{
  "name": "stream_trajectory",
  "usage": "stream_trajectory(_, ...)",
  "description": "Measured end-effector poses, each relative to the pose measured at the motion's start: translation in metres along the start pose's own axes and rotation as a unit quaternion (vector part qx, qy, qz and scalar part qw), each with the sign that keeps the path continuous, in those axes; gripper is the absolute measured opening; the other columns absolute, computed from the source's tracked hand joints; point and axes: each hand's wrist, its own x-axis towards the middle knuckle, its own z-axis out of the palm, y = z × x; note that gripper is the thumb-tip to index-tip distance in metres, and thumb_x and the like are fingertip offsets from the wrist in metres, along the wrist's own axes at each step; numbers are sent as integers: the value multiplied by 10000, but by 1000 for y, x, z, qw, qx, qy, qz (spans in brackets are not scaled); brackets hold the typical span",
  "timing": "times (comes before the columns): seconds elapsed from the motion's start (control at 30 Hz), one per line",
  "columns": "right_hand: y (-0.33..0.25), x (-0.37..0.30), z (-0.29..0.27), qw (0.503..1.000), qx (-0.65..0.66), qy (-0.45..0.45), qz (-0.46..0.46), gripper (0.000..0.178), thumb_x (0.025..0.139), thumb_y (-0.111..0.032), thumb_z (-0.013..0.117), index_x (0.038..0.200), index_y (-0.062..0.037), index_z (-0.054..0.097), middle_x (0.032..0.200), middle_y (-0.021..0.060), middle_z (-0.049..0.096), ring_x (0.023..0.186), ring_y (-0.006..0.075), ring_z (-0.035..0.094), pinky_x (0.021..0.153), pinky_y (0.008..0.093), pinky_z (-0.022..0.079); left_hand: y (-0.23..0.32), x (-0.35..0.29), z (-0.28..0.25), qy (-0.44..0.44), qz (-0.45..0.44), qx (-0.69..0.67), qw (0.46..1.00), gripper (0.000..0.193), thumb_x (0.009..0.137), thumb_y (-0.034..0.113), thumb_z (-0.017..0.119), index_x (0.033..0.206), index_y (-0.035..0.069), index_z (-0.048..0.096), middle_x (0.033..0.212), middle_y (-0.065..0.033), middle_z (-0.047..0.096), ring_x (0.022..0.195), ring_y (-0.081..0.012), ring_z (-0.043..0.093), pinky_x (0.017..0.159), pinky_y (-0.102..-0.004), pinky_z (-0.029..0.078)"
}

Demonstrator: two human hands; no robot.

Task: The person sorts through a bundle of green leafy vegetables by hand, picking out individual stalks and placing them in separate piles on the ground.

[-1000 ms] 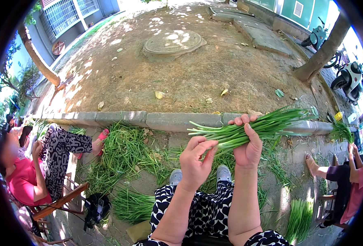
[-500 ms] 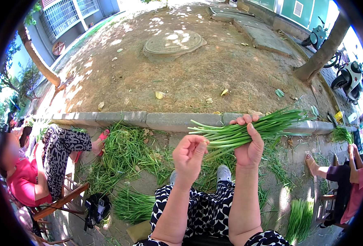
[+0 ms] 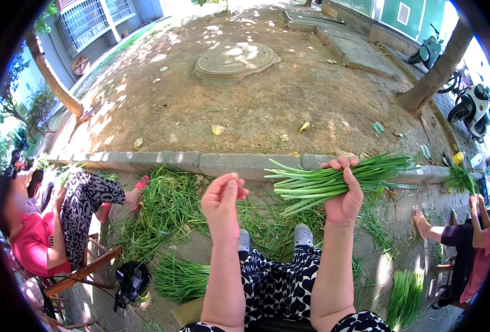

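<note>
My right hand (image 3: 345, 191) is wrapped round a bunch of green garlic chives (image 3: 308, 185), held level above the ground. Their pale cut ends fan out to the left, and the leaf tips stretch off to the right. Apart from the bunch, to its left, my left hand (image 3: 223, 200) is raised with fingers curled and the thumb pressed to them; whether anything small is pinched there is hidden. Beside my left leg lies a heap of chives (image 3: 181, 278), and another bundle (image 3: 405, 299) rests at the lower right.
Loose trimmings (image 3: 170, 205) spread over the paving before a stone curb (image 3: 228, 163). A person in pink (image 3: 40, 243) sits at left near a black bag (image 3: 131, 283). At right, another person holds chives (image 3: 460, 180). Beyond the curb are bare soil, a manhole cover (image 3: 236, 60) and a tree trunk (image 3: 438, 72).
My left hand has pulled away from the stem ends, moving left and slightly up. The bunch in my right hand has shifted a little to the right.
</note>
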Motion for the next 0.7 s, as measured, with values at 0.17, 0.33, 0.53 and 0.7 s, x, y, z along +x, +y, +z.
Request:
stream_trajectory(0.17,1,1,1,1000,6,2,0,244,822,34,583,981,-118,478,907,12,501,903,174,512,969,408,380,-5,-5,21,-20,91,357,930,321,872,62,576,1188,9,577,1265,-128,525,758,-116,610,633,-224,468)
stream_trajectory(0.33,5,-1,6,1000,-22,7,7,237,822,25,589,983,-116,489,905,13,500,909,178,510,959,405,388,0,-10,33,-138,375,422,814,267,791,24,642,1056,59,648,1029,-98,631,847,-229,601,767,-322,474)
stream_trajectory(0.53,11,-3,12,997,-78,17,13,224,816,36,589,977,-107,530,914,23,518,893,173,516,889,365,428,-5,-20,43,-196,323,435,817,182,773,17,639,949,60,650,920,-90,642,879,-282,595,789,-362,457)
stream_trajectory(0.7,13,-3,14,987,-158,28,12,205,795,45,606,949,-80,554,892,38,537,857,173,524,843,349,439,-3,-20,43,-170,300,399,850,100,835,37,580,930,42,611,864,-99,624,801,-284,580,736,-357,449)
